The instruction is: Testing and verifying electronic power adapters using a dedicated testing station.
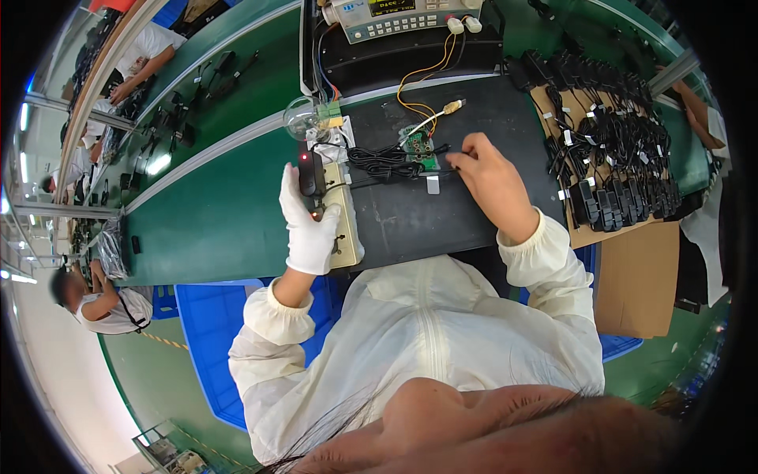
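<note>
My left hand (309, 237), in a white glove, rests at the beige power strip (346, 229). Its fingers stretch along the left side of a black power adapter (311, 175) with a red light; the thumb is spread apart, beside a small orange glow. My bare right hand (493, 186) pinches the thin end of a black cable (444, 148), its tip partly hidden by the fingers. The coiled part of a black cable (383, 160) lies between the hands. Just left of my right fingertips is a green circuit board (420, 150) with wires attached.
A bench instrument (407, 24) stands on a black case at the back. Near the strip's far end is a clear glass bulb (301, 118). Several black adapters with cables cover a cardboard sheet (583, 235) at right. Blue crates (207, 332) stand below the bench; other people work at left.
</note>
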`<act>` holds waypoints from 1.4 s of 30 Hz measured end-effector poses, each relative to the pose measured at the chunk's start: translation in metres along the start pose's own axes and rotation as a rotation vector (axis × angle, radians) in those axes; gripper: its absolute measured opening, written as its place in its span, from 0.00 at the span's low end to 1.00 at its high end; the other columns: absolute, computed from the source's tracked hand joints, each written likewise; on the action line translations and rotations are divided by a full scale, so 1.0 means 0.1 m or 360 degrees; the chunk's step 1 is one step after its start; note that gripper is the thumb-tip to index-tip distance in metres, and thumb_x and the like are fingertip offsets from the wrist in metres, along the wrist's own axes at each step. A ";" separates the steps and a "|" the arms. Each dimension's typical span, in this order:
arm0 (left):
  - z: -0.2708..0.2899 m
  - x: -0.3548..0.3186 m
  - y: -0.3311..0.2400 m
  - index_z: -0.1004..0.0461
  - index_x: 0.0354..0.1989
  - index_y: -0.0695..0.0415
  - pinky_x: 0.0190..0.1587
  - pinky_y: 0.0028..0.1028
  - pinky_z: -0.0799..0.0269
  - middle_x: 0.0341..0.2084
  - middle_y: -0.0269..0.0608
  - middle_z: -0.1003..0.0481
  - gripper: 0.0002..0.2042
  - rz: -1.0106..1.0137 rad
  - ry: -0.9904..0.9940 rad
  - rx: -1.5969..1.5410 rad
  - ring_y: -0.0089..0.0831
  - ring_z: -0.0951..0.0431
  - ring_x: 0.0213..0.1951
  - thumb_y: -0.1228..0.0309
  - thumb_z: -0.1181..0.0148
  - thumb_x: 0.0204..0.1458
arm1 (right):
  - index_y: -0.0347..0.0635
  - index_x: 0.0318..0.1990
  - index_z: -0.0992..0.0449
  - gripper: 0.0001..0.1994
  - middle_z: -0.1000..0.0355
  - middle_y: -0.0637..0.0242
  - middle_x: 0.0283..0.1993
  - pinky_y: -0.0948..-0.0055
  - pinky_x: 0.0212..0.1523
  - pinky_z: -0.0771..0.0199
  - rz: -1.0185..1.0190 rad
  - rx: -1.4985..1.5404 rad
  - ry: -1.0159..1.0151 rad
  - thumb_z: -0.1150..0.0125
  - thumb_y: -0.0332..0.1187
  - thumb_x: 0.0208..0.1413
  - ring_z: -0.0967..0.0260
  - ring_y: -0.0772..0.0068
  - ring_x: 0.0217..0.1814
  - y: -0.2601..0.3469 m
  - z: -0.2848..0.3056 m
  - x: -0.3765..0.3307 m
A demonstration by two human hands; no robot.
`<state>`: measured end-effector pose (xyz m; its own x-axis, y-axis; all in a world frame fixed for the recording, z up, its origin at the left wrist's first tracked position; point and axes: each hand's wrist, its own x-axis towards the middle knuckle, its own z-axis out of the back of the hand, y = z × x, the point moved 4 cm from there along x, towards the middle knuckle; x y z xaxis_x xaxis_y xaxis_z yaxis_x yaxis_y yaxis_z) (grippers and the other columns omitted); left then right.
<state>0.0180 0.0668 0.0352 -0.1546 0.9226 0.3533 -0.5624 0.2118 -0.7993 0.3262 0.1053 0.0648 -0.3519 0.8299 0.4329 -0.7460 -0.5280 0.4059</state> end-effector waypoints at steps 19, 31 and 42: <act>-0.02 0.52 0.56 0.42 0.69 0.58 0.61 0.27 0.36 0.57 0.38 0.31 0.40 0.0293 0.0658 -0.0910 0.28 0.30 0.56 0.72 0.27 0.46 | 0.36 0.44 0.22 0.09 0.27 0.59 0.41 0.68 0.43 0.27 0.0160 0.0678 -0.0398 0.36 0.27 0.56 0.27 0.58 0.42 -0.24 -0.50 0.45; 0.86 0.44 -0.17 0.45 0.66 0.57 0.65 0.51 0.38 0.47 0.48 0.29 0.38 -0.0446 -0.0220 -0.1529 0.43 0.25 0.50 0.62 0.30 0.49 | 0.36 0.42 0.18 0.10 0.24 0.61 0.39 0.72 0.44 0.27 -0.0107 0.0747 -0.0242 0.32 0.29 0.54 0.26 0.63 0.41 -0.36 -0.63 0.45; 1.38 -0.06 -0.56 0.46 0.68 0.51 0.57 0.48 0.36 0.46 0.47 0.29 0.44 -0.1191 0.0425 -0.1111 0.38 0.28 0.40 0.52 0.27 0.45 | 0.36 0.47 0.20 0.12 0.24 0.59 0.43 0.64 0.48 0.26 0.0269 0.0384 -0.0732 0.34 0.30 0.56 0.26 0.59 0.44 0.16 -0.04 0.37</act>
<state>-0.0617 0.0046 0.1454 0.2698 0.5035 0.8208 0.1641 0.8159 -0.5545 0.2986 0.1279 0.0840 -0.1316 0.5942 0.7935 -0.5304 -0.7185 0.4500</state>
